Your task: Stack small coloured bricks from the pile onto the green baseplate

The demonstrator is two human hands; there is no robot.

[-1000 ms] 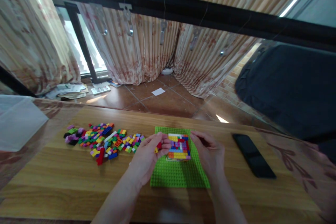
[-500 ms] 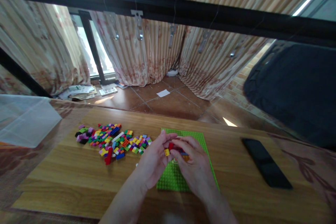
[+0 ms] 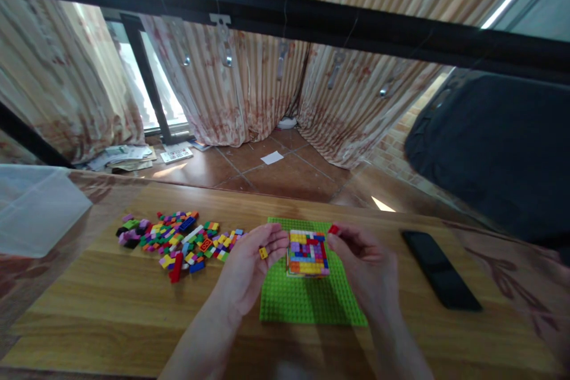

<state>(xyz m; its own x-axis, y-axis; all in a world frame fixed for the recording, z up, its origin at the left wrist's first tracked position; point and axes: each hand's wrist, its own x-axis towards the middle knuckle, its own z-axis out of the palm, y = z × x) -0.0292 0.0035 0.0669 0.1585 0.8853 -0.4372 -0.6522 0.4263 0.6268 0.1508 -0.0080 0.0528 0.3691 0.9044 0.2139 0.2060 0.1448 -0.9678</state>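
My right hand pinches a small red toy brick between thumb and fingers, just right of a multicoloured block of toy bricks. That block is built up in layers on a green studded baseplate. Left of the block, my left hand is cupped palm up with its fingers extended. It holds a small yellow toy brick, which lies against the fingers. Both hands are over the baseplate's sides, and neither visibly grips the block.
Loose coloured bricks lie in a heap on the wooden table to the left. A black phone rests at the right. A translucent plastic bin stands at the far left. A dark bar crosses the upper view.
My hands have parted. The right has moved right with the red brick and the left has shifted left with the yellow one, uncovering the brick block between them. The view has shifted slightly.
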